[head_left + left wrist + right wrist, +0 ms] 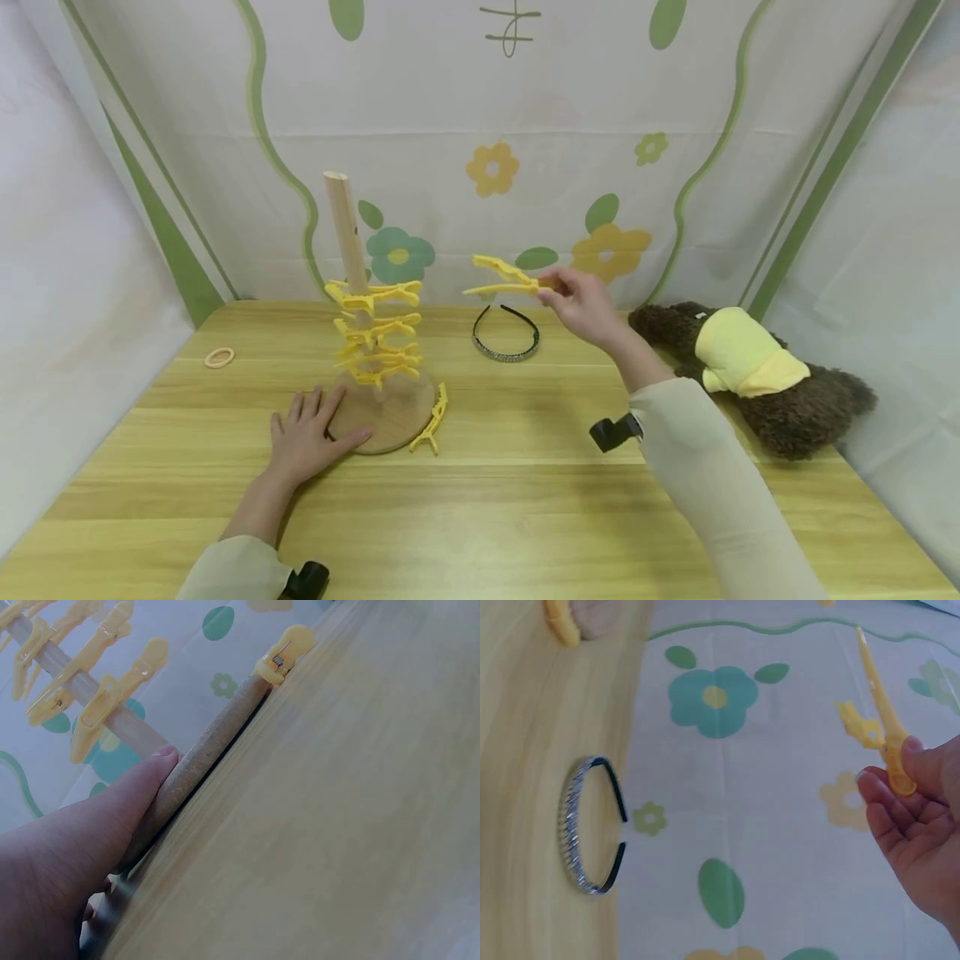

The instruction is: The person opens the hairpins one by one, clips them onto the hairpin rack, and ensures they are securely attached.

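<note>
Nearest on the desk [525, 500], the left hand [303, 437] lies flat with straight fingers on the round base [390, 412] of the wooden stand, and farther, the right hand [581, 304] pinches one yellow clip [502, 279] in the air above the headband [505, 333].

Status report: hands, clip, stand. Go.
Left hand flat on stand base. Right hand pinches yellow clip, open, in air right of the post. Nothing between clip and post.
</note>
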`<state>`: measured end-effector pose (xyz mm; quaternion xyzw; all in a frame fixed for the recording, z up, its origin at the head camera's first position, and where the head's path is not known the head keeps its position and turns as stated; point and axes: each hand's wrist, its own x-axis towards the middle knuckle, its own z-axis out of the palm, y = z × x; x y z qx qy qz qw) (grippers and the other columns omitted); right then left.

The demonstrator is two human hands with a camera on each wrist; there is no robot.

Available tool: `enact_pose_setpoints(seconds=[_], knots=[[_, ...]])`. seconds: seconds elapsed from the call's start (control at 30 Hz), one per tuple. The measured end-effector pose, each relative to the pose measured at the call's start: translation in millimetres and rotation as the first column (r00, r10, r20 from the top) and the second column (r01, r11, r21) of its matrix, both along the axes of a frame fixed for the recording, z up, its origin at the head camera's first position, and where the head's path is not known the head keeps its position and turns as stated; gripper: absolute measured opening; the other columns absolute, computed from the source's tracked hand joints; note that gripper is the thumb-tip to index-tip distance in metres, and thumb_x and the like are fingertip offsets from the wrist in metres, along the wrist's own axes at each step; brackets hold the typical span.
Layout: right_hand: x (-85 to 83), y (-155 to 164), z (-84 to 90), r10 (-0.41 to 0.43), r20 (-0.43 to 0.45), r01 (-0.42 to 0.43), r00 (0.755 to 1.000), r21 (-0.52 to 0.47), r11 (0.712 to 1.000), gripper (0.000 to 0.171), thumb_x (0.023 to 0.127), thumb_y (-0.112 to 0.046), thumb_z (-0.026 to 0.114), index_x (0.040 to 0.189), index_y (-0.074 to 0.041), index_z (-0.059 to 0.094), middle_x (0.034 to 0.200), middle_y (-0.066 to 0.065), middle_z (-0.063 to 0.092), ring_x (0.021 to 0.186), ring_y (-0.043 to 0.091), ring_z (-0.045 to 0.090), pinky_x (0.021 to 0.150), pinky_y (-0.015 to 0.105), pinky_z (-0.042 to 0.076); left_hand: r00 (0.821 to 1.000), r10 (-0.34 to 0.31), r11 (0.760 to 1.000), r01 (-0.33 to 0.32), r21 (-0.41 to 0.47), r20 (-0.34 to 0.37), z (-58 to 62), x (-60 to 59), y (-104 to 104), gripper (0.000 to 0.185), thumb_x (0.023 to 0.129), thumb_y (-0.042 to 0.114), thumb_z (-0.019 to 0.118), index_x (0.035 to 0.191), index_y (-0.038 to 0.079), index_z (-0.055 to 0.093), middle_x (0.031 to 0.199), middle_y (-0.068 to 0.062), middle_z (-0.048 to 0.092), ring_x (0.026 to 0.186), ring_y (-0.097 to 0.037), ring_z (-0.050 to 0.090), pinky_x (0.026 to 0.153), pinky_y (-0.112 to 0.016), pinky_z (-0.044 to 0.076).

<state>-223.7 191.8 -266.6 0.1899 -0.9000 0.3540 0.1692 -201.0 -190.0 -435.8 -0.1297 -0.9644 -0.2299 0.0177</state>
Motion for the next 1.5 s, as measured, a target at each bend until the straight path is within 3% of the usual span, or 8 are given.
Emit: enact_pose_setpoints(seconds=[0.13, 0.37, 0.77, 1.07, 1.5], knots=[[-3.6, -17, 17.1, 0.012, -0.008, -0.012, 1.000, -0.028, 1.000, 0.021, 0.091, -0.009, 0.058, 0.109, 0.003, 0.061, 0.088, 0.018, 0.063, 0.078, 0.027, 0.061, 0.060, 0.025, 0.041, 1.000, 0.001, 1.000, -0.001, 0.002, 0.002, -0.5, -1.0, -1, 0.090, 0.081, 0.063, 0.056, 0.148, 0.011, 0.025, 0.149, -0.031, 0.018, 0.136, -0.054, 0.008, 0.097, -0.077, 0.000], [-9.1, -51, 34.0, 0.088, 0.067, -0.083, 0.994, -0.082, 0.993, 0.021, 0.092, -0.011, 0.057, 0.109, 0.001, 0.061, 0.088, 0.017, 0.064, 0.076, 0.020, 0.057, 0.061, 0.023, 0.041, 1.000, -0.001, 1.000, 0.001, 0.008, 0.004, -0.9, -2.3, -1, 0.090, 0.081, 0.063, 0.056, 0.148, 0.011, 0.025, 0.149, -0.032, 0.017, 0.136, -0.054, 0.008, 0.097, -0.077, 0.000], [-22.9, -104, 42.7, 0.201, 0.087, -0.199, 0.976, -0.037, 0.979, 0.017, 0.092, -0.011, 0.057, 0.104, -0.001, 0.064, 0.083, 0.012, 0.064, 0.070, 0.018, 0.057, 0.058, 0.023, 0.042, 1.000, 0.003, 1.000, -0.003, -0.001, -0.005, -3.9, 0.1, -3, 0.089, 0.081, 0.063, 0.055, 0.147, 0.012, 0.026, 0.149, -0.031, 0.018, 0.136, -0.054, 0.008, 0.097, -0.077, 0.000], [-24.8, -125, 45.4, 0.235, 0.100, -0.238, 0.967, 0.014, 0.971, 0.019, 0.093, -0.011, 0.057, 0.106, 0.001, 0.064, 0.085, 0.012, 0.064, 0.073, 0.019, 0.061, 0.063, 0.022, 0.046, 1.000, 0.002, 1.000, -0.002, -0.004, -0.007, -6.9, -1.0, -3, 0.089, 0.081, 0.063, 0.055, 0.148, 0.013, 0.025, 0.149, -0.031, 0.017, 0.136, -0.054, 0.008, 0.098, -0.076, 0.000], [-26.0, -141, 48.1, 0.261, 0.108, -0.263, 0.959, 0.002, 0.965, 0.019, 0.092, -0.011, 0.057, 0.105, 0.000, 0.064, 0.077, 0.007, 0.058, 0.062, 0.012, 0.044, 0.058, 0.018, 0.037, 1.000, 0.000, 1.000, 0.000, 0.001, -0.021, -5.9, -0.5, -2, 0.089, 0.081, 0.062, 0.056, 0.147, 0.012, 0.027, 0.148, -0.031, 0.020, 0.135, -0.054, 0.010, 0.097, -0.077, 0.001]])
